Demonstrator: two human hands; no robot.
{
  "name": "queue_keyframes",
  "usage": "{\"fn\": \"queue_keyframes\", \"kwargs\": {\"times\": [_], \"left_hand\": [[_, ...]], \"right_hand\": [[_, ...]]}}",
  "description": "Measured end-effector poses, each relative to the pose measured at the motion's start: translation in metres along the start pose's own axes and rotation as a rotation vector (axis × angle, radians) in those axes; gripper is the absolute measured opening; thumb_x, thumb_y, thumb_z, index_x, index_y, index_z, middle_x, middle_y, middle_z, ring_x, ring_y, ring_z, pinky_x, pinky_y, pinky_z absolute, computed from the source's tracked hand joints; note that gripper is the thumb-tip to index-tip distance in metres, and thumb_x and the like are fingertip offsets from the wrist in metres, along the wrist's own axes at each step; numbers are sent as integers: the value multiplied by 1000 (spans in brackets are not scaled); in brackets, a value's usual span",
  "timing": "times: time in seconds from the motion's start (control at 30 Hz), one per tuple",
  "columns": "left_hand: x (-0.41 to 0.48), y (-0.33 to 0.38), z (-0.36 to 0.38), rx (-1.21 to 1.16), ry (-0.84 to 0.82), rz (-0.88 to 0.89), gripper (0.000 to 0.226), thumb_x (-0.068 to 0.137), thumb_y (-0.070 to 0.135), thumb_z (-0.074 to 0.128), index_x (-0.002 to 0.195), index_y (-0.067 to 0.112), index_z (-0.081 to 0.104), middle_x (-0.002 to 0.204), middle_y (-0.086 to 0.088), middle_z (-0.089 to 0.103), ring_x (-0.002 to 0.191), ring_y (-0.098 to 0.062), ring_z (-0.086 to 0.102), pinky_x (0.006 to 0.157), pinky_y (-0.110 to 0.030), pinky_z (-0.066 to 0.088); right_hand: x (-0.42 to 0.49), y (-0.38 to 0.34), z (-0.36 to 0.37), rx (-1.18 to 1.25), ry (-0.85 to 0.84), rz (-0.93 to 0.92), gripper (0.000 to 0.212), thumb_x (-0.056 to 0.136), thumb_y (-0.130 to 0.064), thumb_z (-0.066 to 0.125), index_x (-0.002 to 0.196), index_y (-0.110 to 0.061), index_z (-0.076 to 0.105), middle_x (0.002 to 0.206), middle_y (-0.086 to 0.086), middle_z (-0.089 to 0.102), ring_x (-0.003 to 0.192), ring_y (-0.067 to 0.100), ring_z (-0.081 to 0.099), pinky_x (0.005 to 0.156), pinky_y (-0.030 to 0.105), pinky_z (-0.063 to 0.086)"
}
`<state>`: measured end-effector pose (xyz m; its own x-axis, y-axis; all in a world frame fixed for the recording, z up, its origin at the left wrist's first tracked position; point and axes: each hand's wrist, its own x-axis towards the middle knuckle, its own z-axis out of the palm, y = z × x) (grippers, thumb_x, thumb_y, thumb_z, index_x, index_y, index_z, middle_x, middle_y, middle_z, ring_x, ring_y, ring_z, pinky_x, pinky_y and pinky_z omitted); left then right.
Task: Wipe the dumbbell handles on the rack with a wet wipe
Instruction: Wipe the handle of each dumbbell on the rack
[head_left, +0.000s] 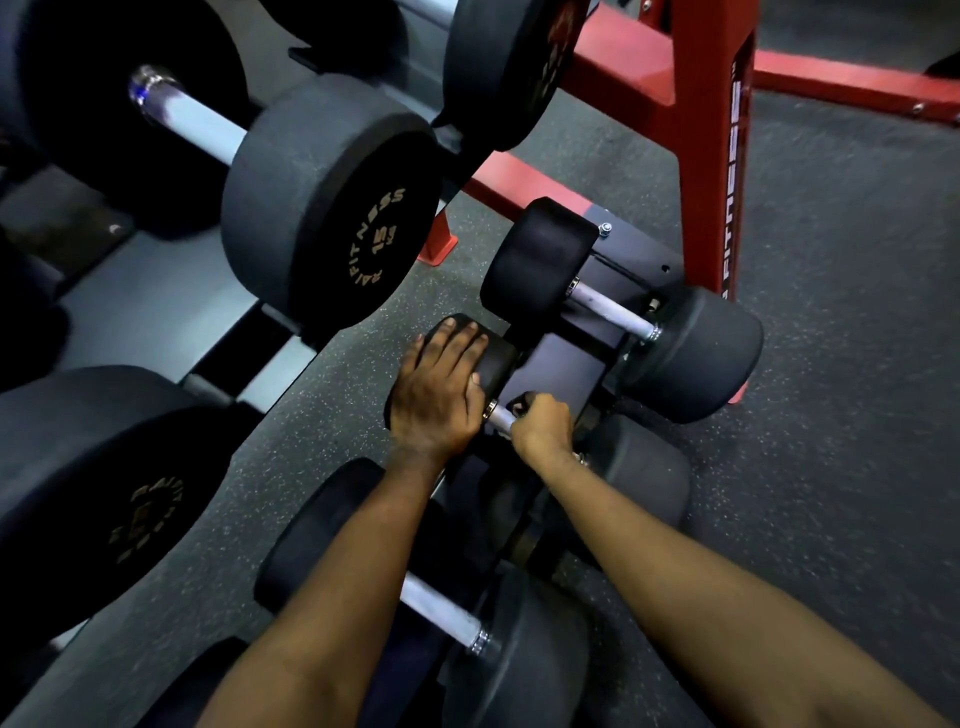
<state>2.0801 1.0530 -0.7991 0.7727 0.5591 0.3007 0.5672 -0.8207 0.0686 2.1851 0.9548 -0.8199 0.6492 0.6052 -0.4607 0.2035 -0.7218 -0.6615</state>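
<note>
Hands: my left hand (439, 387) flat, fingers straight, atop dumbbell head (496, 364); my right hand (543, 426) fisted around its handle (501, 415).

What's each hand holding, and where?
Right hand grips the dumbbell's handle. Left hand holds nothing and rests flat on its head.

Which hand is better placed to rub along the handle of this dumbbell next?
Right. The right hand is curled round the handle; the left hand lies flat on the dumbbell head, probably steadying it.
</note>
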Motion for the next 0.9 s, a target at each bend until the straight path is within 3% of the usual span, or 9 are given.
{"fn": "queue_keyframes", "kwargs": {"times": [0.1,0.2,0.4,0.57,0.67,0.77,0.83,0.9], "left_hand": [[-2,0,0,-14,24,12,50,90,26,42,135,13,60,145,0,54,141,-22,40,114,-48,31],[-1,-1,-1,-16,36,16,50,90,25,43,135,13,60,145,0,55,141,-22,41,114,-46,30],[-1,0,-2,-47,21,0,52,90,28,38,135,14,60,145,0,54,140,-21,41,114,-44,30],[-1,3,-7,-76,1,-25,48,92,27,38,134,18,61,144,4,54,140,-18,40,115,-39,27],[-10,13,-12,-244,123,-126,40,86,19,45,117,13,70,136,-3,61,133,-24,49,114,-41,31],[-32,37,-21,-379,226,-256,29,81,16,50,99,12,71,114,-4,68,110,-29,56,95,-46,47],[-47,56,-25,-447,193,-268,26,80,15,51,97,13,71,101,-2,69,98,-26,56,83,-45,50],[-53,69,-26,-491,163,-307,25,79,14,55,99,14,71,96,-1,69,96,-24,56,81,-44,50]], "right_hand": [[-15,12,7,142,114,-58,29,86,-1,58,108,-12,74,103,17,72,98,33,66,79,31,48],[-24,10,21,112,243,-95,33,87,0,52,106,-15,74,97,18,73,92,37,66,77,39,51],[-23,1,38,219,294,-183,45,82,9,46,110,-13,73,96,14,74,90,31,69,79,34,53],[-25,24,9,213,183,-276,36,85,7,53,106,-13,75,98,11,75,91,25,70,84,29,52],[-22,26,-17,181,152,-315,21,87,1,56,97,-7,71,96,12,74,93,28,67,76,30,46],[-25,27,-37,257,109,-317,12,87,1,60,86,-11,65,84,4,69,85,21,65,66,19,41],[-30,29,-49,275,69,-345,15,86,-3,65,80,-17,65,77,-3,67,76,12,62,63,15,43],[-29,32,-55,309,37,-341,18,85,-2,68,77,-19,65,75,-4,67,72,10,60,66,18,47]]}}
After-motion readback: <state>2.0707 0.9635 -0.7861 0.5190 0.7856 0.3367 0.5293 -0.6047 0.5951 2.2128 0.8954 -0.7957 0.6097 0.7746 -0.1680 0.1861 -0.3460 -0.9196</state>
